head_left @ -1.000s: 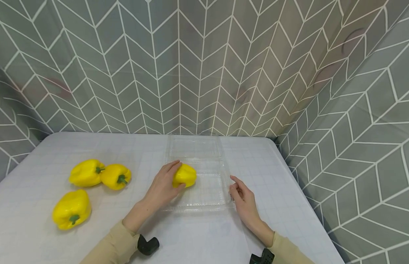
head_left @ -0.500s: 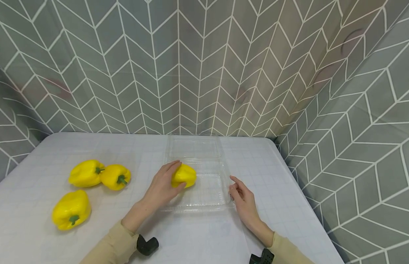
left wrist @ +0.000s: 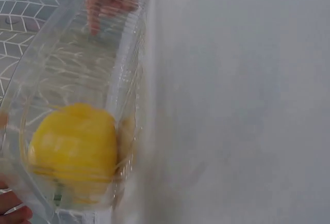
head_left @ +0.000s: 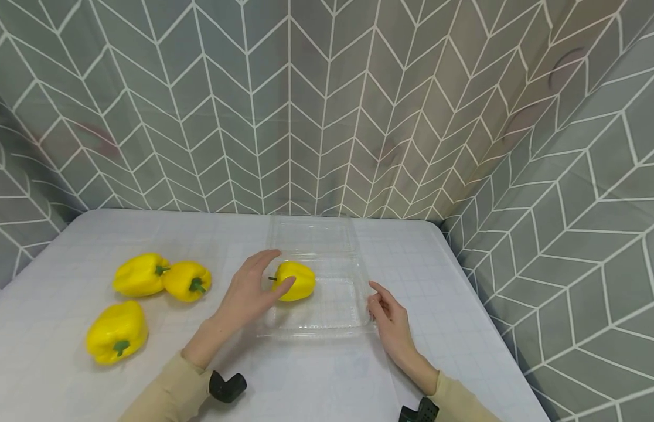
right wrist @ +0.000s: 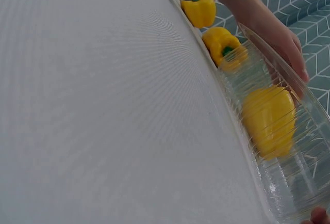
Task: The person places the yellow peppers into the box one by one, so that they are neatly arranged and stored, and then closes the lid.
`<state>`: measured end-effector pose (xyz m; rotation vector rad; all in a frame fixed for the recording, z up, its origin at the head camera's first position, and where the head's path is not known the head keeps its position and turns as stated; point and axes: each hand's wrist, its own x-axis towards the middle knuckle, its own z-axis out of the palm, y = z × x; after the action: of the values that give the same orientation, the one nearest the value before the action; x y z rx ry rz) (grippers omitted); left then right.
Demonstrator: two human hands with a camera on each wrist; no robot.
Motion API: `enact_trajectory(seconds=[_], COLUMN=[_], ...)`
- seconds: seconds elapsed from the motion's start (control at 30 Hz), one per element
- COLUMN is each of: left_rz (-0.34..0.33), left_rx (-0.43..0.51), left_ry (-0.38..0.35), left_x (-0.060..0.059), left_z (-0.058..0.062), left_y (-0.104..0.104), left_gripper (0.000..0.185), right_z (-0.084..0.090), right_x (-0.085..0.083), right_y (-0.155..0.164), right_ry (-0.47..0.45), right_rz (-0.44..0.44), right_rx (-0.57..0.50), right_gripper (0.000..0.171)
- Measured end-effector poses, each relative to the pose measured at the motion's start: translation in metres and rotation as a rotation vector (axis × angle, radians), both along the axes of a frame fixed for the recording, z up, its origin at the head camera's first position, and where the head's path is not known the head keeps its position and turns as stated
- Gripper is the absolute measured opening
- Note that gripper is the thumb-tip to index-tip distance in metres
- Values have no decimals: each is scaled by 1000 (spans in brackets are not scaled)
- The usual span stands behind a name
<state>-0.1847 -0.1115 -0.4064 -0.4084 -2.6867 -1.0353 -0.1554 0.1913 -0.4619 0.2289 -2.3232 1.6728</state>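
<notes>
Grey-and-white chevron curtain (head_left: pixel 285 117) behind, white-covered table (head_left: pixel 316 381) below. One yellow bell pepper (head_left: pixel 299 282) lies on its side in the left part of the clear plastic container (head_left: pixel 332 302), stem pointing left; hinged lid (head_left: pixel 311 235) open at the far side. Left hand (head_left: pixel 247 295) is loose around the pepper's stem end, thumb and fingers spread, grip released. Right hand (head_left: pixel 392 322) at the container's right edge, index extended, other fingers curled; can't tell whether it pinches the rim. Three more yellow peppers (head_left: pixel 116 333) at left, two touching. Beige sleeves (head_left: pixel 160 384), black wrist devices (head_left: pixel 228 387).
</notes>
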Motion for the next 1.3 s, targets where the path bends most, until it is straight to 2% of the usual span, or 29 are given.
enact_trajectory(seconds=[0.17,0.4,0.63,0.73,0.97,1.3], left_rz=[54,137,205,230,287,320], left_rx=[31,16,41,48,58,63], left_ry=[-37,-21,38,61,141,168], left_x=[2,8,17,19,19,25], left_z=[0,-6,-9,-10,-7,-8], left_y=[-13,-29,-48,-56,-69,-83], left_gripper=[65,61,55,52,48,48], right_z=[5,36,8,2,0,1], right_x=[2,16,3,1,1,2], right_y=[-2,-11,-3,-1,1,0], right_ry=[-17,-63,-41,-22,-3,-6], right_rz=[-10,-11,-18,-10,-1,-5], right_rx=[0,20,19,14,8,5], right_gripper=[37,37,37,37,37,37])
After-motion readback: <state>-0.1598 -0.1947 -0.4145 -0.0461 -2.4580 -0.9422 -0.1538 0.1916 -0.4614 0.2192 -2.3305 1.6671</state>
